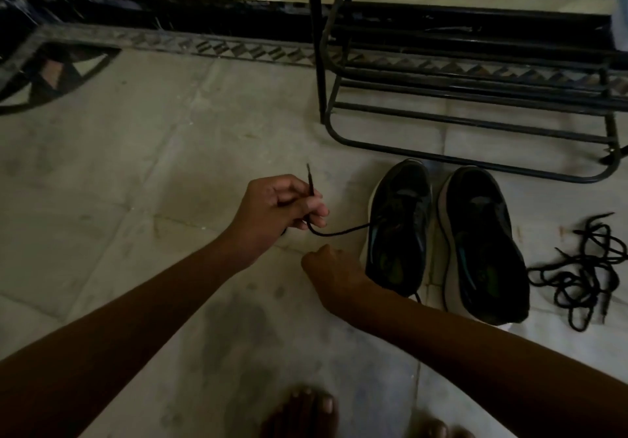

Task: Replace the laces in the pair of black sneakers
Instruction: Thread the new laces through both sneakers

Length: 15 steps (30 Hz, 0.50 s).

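Two black sneakers with white soles stand side by side on the floor, the left sneaker (399, 227) and the right sneaker (482, 244), toes pointing away from me. My left hand (275, 210) pinches a black lace (339, 232) near its tip, left of the shoes. The lace runs from that hand to the left sneaker's eyelets. My right hand (331, 267) sits against the left sneaker's near side, its fingers hidden from me. A loose pile of black laces (581, 274) lies on the floor right of the pair.
A black metal shoe rack (475, 74) stands just behind the sneakers against the wall. The tiled floor (170, 166) has a dark patterned border at the back. My bare feet (306, 414) are at the bottom edge.
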### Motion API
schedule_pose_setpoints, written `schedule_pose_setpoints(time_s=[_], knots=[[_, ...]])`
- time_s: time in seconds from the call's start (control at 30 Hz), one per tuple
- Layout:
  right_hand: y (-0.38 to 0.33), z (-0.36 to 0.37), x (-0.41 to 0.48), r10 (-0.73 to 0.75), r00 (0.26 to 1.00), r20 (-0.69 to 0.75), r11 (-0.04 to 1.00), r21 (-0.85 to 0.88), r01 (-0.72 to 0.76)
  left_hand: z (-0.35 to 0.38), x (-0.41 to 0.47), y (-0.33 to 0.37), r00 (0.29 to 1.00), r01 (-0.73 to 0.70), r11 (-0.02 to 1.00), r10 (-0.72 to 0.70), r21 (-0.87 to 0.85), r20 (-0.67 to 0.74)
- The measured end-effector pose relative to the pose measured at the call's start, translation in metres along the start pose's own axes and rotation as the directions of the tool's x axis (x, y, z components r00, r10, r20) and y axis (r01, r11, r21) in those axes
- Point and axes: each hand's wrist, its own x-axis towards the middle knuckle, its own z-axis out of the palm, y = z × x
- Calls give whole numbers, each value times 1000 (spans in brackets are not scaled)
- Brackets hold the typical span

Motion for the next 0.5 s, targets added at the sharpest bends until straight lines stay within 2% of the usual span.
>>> schedule_pose_setpoints(time_s=[0.3, 0.5], knots=[[2, -16, -24, -94, 982, 162, 987, 143, 71, 7, 4, 7, 999, -50, 998, 50, 42, -12], [11, -88, -70, -259, 906, 336, 952, 247, 181, 22, 3, 28, 996, -92, 995, 92, 35, -7]])
